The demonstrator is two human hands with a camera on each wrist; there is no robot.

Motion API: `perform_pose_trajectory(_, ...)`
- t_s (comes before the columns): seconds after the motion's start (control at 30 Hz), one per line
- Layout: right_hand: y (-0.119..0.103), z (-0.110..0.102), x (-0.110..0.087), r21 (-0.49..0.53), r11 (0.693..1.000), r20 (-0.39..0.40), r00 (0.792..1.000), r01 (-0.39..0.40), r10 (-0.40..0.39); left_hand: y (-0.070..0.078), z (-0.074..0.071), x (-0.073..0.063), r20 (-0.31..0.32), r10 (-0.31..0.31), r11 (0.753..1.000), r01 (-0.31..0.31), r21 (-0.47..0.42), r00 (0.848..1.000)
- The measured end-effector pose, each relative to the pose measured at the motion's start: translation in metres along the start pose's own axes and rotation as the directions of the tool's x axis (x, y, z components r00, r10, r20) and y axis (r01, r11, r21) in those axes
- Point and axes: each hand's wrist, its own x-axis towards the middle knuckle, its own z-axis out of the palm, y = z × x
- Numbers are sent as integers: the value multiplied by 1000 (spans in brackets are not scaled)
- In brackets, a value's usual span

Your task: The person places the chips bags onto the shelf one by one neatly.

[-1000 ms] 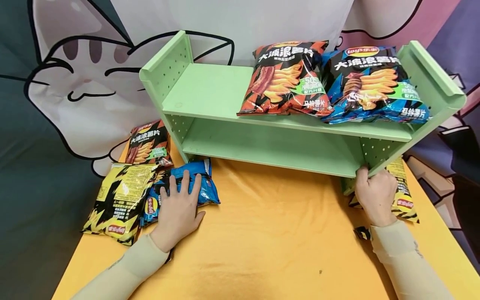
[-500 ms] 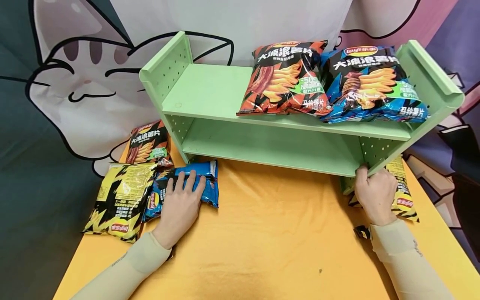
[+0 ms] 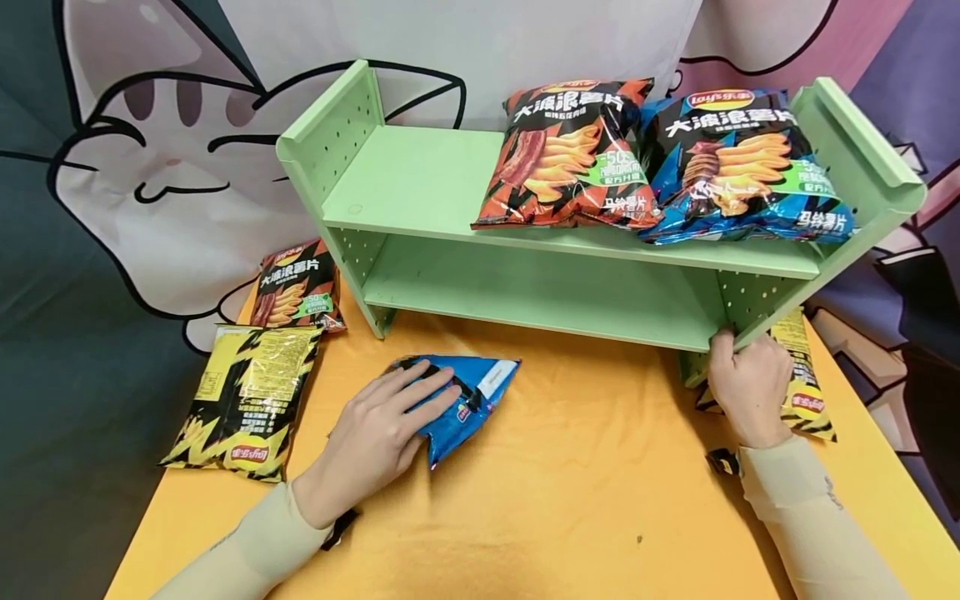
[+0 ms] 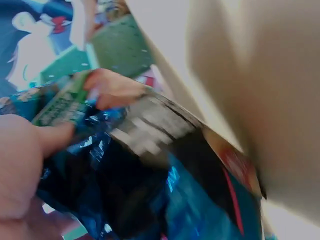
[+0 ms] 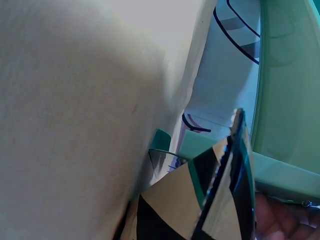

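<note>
Head view: blue bag point(image 3: 471, 408) under left-hand fingers point(image 3: 435, 408).

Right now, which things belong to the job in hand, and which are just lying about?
Likely job: blue bag in the left hand; green rack gripped by the right hand.

Seemingly idle: left yellow bag, right yellow bag, back-left red bag, shelved red bag, shelved blue bag.
</note>
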Motion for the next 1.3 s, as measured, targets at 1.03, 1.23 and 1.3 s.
perform_pose_trajectory(1.03, 0, -1, 1, -9, 1000, 0, 1000, -3, 3, 16, 46, -26, 632, -602, -593, 257, -763, 488)
perform_pose_trajectory(1.23, 1, 0, 0, -11, 1000, -4, 1000, -1, 1, 15, 48, -36, 641, -652, -570, 295, -767, 406)
perform_pose_trajectory(1.3, 1, 0, 0, -12, 1000, -4, 1000, 0, 0, 13, 47, -40, 637, -676, -554, 314, -771, 371)
